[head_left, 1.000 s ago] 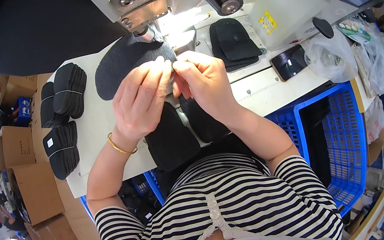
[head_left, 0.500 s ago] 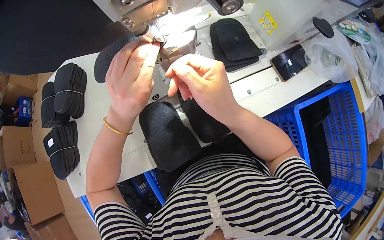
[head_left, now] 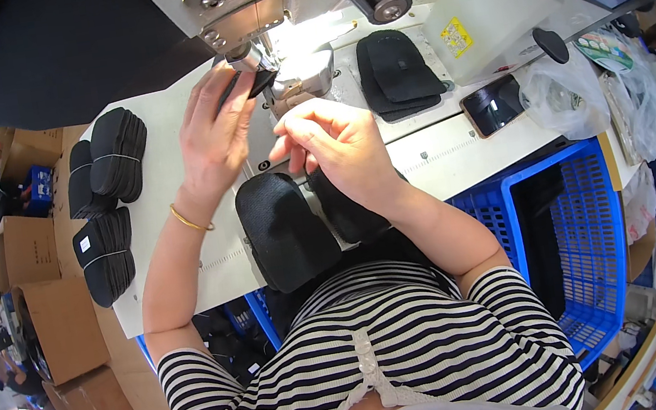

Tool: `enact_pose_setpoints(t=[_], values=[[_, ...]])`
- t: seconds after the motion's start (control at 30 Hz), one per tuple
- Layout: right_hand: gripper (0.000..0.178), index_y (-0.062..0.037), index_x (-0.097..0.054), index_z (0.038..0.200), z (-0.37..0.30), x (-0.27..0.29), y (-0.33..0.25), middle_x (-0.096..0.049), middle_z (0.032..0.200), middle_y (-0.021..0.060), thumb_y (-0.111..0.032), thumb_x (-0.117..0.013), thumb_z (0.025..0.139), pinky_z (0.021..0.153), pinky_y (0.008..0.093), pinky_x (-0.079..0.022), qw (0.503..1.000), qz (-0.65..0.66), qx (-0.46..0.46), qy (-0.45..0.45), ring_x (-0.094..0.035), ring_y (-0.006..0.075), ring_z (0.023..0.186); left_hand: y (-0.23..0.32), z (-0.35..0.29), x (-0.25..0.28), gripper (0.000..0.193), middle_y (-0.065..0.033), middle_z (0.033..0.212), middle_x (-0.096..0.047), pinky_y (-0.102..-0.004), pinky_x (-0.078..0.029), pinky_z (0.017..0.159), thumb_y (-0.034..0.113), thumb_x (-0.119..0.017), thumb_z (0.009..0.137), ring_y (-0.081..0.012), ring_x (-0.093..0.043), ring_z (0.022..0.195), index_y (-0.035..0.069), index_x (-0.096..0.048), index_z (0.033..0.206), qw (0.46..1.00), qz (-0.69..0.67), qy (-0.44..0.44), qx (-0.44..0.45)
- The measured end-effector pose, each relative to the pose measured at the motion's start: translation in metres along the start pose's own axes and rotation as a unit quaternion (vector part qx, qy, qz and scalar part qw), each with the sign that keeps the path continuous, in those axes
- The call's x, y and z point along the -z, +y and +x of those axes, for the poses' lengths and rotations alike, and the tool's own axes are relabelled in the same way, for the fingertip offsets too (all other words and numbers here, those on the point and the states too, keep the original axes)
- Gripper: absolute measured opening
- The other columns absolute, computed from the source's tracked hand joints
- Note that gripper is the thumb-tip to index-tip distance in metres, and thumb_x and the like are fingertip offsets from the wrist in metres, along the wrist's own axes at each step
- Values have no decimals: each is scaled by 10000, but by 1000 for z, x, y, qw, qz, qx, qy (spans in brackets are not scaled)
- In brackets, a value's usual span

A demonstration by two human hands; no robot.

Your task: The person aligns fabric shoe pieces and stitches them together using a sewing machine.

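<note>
Left hand pinches a black fabric piece beside the metal sewing machine head; most of the piece hidden by fingers, outline unclear. Right hand half curled, near it, can't tell if anything thin is gripped. Grainy, round-ended black pad at white table edge; second pad partly covered by right hand. Machine top cut off by frame

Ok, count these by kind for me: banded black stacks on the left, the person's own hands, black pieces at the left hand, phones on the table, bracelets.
Banded black stacks: 3
Hands, left and right: 2
Black piece: 1
Phone: 1
Bracelet: 1
Total: 8
</note>
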State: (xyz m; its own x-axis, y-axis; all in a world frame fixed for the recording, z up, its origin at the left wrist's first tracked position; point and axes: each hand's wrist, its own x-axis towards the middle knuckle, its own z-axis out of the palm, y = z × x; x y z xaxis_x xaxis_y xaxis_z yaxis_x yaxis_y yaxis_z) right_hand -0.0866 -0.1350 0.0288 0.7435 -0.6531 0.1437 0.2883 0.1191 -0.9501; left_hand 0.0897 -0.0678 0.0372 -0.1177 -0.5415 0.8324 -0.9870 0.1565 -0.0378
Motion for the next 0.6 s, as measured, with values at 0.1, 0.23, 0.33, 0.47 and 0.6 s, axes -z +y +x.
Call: enact_pose_setpoints(t=[0.1, 0.23, 0.33, 0.47, 0.6], values=[[161, 7, -674, 925, 4, -7, 6, -682, 732, 48, -138, -610, 955, 543, 242, -476, 999, 17, 31, 26, -589, 73, 603, -21, -5, 6, 446, -168, 1049, -640, -396, -545, 774, -31, -666, 731, -331, -656, 917, -17, -640, 1177, 995, -9, -42, -90], [211, 36, -624, 862, 15, -7, 21, -567, 630, 82, -159, -644, 938, 519, 277, -423, 982, -104, 158, 21, -462, 82, 555, -20, 7, 21, 439, -74, 946, -666, -335, -534, 643, -31, -619, 657, -229, -668, 769, 9, -673, 1091, 991, 55, -50, -109], [227, 33, -562, 793, 6, -14, 13, -458, 567, 93, -137, -613, 934, 493, 317, -374, 989, -119, 88, 7, -372, 102, 527, 17, 26, 41, 395, -22, 826, -606, -282, -445, 518, 23, -656, 655, -170, -574, 613, 46, -701, 1047, 990, 65, -63, -107], [201, 33, -554, 792, 2, -15, 13, -473, 570, 108, -105, -587, 934, 495, 324, -376, 988, -129, 82, 3, -375, 112, 522, 31, 34, 44, 371, -8, 814, -565, -281, -428, 502, 29, -663, 678, -160, -542, 598, 68, -712, 1044, 993, 19, -108, -51], [204, 35, -547, 793, -6, -15, 2, -476, 580, 123, -105, -579, 937, 500, 327, -376, 987, -141, 76, 12, -384, 131, 527, 40, 32, 47, 360, -9, 845, -561, -283, -438, 516, 49, -681, 694, -157, -558, 653, 67, -712, 1053, 987, 55, -147, -29]])
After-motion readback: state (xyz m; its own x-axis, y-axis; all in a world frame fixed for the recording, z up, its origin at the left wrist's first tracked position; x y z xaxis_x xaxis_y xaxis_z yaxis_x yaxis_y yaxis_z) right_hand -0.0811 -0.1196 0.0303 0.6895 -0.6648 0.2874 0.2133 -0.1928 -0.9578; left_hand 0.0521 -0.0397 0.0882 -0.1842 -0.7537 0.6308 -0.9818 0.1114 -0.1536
